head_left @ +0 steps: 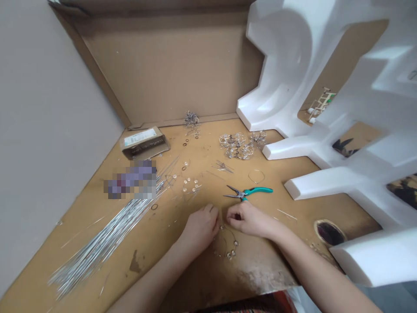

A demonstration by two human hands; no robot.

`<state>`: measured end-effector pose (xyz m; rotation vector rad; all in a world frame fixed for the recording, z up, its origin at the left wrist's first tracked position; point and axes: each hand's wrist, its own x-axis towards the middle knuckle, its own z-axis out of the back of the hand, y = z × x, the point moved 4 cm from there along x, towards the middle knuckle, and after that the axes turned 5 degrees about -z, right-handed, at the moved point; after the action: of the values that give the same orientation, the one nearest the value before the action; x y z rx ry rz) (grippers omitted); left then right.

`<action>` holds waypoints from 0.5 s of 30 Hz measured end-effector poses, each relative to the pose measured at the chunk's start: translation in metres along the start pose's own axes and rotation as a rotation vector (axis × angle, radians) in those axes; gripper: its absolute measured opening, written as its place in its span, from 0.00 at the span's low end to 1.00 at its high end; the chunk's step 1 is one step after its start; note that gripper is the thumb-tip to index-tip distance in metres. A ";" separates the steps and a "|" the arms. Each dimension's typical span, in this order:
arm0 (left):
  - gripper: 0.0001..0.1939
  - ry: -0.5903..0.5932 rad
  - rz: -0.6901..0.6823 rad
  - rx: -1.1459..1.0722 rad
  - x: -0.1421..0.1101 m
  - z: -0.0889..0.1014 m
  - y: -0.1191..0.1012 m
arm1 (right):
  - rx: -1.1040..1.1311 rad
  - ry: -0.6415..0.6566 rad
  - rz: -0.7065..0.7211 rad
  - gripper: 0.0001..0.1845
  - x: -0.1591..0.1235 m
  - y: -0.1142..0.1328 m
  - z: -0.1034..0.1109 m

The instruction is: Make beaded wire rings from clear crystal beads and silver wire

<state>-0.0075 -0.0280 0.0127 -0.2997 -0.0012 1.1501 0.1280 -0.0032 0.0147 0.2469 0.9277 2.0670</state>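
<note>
Lying leftmost on the tan desk (202,143), a sheaf of straight silver wires (104,239) is left untouched. A left hand (200,228) and a right hand (247,219) are held over a beaded wire loop (226,245) resting on the desk; the fingers (230,216) are clenched at its top, their pinch hidden. Teal-handled pliers (247,191) are laid just beyond the right hand.

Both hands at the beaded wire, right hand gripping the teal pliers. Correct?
No: the right hand isn't gripping the pliers. They lie on the board just beyond that hand, as the head view shows. The left hand and right hand are both at the beaded wire, as you said.
</note>
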 end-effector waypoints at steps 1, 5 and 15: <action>0.07 -0.016 -0.010 -0.014 0.000 -0.001 0.001 | 0.001 0.005 -0.002 0.07 0.000 0.000 -0.001; 0.07 -0.049 -0.017 -0.080 0.001 0.000 0.005 | 0.018 0.020 -0.004 0.07 0.001 -0.001 -0.004; 0.05 -0.034 -0.109 -0.184 -0.015 0.003 0.000 | 0.082 0.026 -0.015 0.08 0.003 -0.005 -0.005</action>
<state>-0.0146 -0.0405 0.0176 -0.4380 -0.1518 1.0484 0.1270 -0.0013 0.0075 0.2560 1.0282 2.0248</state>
